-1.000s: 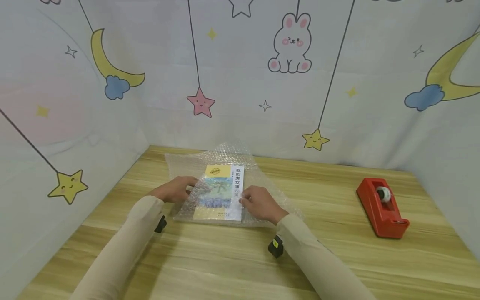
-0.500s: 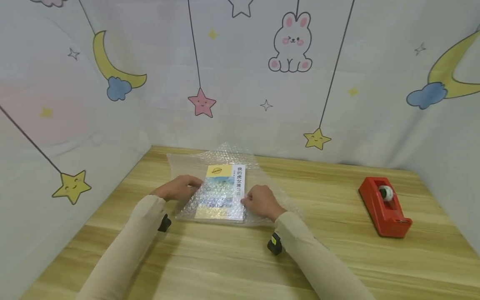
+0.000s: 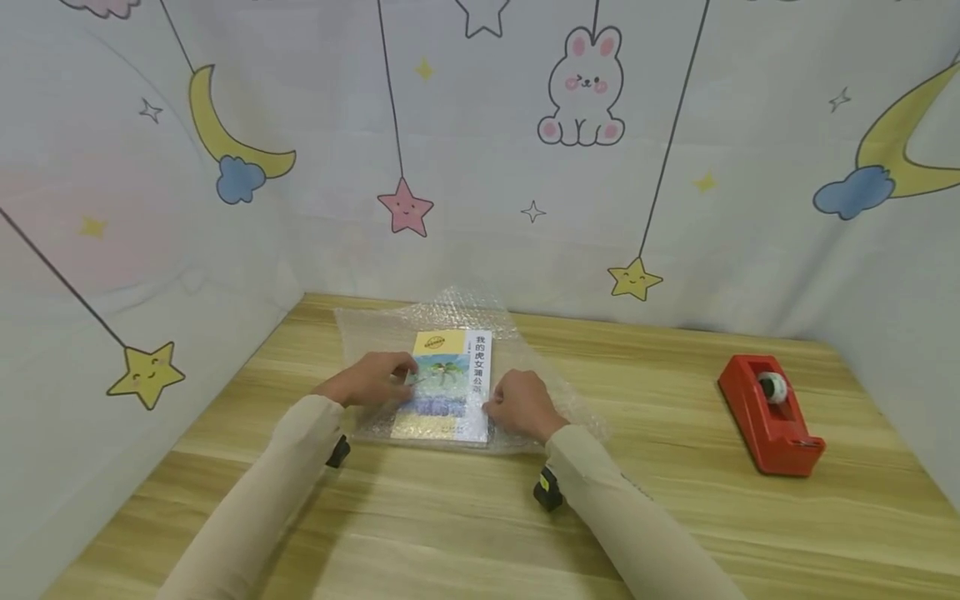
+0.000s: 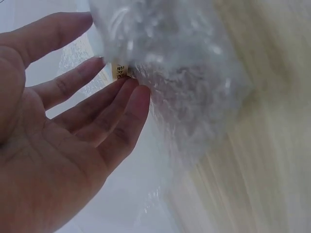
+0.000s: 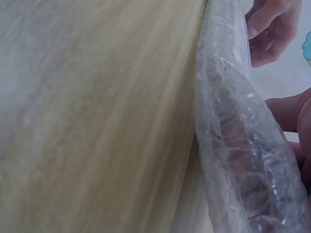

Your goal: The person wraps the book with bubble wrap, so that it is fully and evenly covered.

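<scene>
In the head view, a book [image 3: 442, 383] with a yellow, blue and white cover lies on a sheet of clear bubble wrap [image 3: 375, 323]. A layer of the wrap seems to cover the cover's lower left. My left hand [image 3: 375, 379] touches the book's left side, its fingertips on the wrap. The left wrist view has that hand's fingers [image 4: 121, 128] loosely extended against the bubble wrap [image 4: 189, 97]. At the book's right edge my right hand [image 3: 521, 404] pinches the wrap with curled fingers. Some of them show only through the bubble wrap [image 5: 238, 160] in the right wrist view.
To the right on the wooden table [image 3: 637, 500] stands a red tape dispenser [image 3: 772, 417] with a roll of tape. A white curtain [image 3: 487, 242] printed with stars, moons and a rabbit rises behind the table and along its sides.
My left hand has moved a little to the right, onto the book's left side. The right hand stays at the right edge, nearly still.
</scene>
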`<control>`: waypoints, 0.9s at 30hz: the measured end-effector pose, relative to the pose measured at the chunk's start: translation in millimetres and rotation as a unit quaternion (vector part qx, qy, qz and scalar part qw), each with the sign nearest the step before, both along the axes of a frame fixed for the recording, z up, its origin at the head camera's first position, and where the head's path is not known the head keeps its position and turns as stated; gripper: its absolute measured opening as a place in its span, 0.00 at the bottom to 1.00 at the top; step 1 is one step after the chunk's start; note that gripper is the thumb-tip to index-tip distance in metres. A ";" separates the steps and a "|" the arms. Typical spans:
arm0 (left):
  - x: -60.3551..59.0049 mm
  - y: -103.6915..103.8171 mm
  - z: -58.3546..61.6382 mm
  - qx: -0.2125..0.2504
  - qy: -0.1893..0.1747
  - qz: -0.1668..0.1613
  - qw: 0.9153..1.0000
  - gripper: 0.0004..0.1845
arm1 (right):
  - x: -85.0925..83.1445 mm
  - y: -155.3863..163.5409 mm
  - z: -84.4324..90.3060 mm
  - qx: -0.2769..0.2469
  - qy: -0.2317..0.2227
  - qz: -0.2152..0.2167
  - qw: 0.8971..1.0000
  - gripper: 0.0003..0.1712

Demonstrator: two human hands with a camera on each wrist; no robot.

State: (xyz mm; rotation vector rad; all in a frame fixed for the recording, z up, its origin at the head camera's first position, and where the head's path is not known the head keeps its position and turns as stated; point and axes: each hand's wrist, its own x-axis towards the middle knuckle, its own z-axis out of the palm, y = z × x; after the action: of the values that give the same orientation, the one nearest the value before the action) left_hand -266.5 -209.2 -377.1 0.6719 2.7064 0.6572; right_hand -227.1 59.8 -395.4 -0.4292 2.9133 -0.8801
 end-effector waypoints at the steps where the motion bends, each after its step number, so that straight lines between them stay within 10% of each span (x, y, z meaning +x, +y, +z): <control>1: -0.4 1.2 -0.8 -0.003 0.006 0.000 1.000 0.20 | 0.1 0.1 0.2 0.001 0.000 -0.002 1.000 0.35; 7: -1.2 7.3 -0.8 -0.016 0.013 0.010 1.000 0.19 | -0.2 0.7 0.2 0.004 0.015 -0.004 1.000 0.30; 12: -4.4 7.7 -4.1 -0.021 0.018 0.012 1.000 0.19 | -0.4 -2.1 -1.6 0.020 0.044 0.015 0.999 0.06; 16: -5.6 7.4 -5.7 -0.019 0.025 0.013 0.999 0.19 | 3.4 -6.5 -0.6 0.046 0.041 0.060 0.996 0.21; 27: -6.7 7.9 6.7 -0.050 -0.002 0.015 0.999 0.22 | 5.9 -13.6 -0.4 0.061 0.024 0.072 0.995 0.24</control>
State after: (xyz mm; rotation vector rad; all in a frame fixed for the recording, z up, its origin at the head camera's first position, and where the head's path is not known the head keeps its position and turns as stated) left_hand -273.2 -201.3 -370.4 0.6069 2.7301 0.5249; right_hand -221.2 46.2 -395.8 -0.6506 2.9135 -0.6786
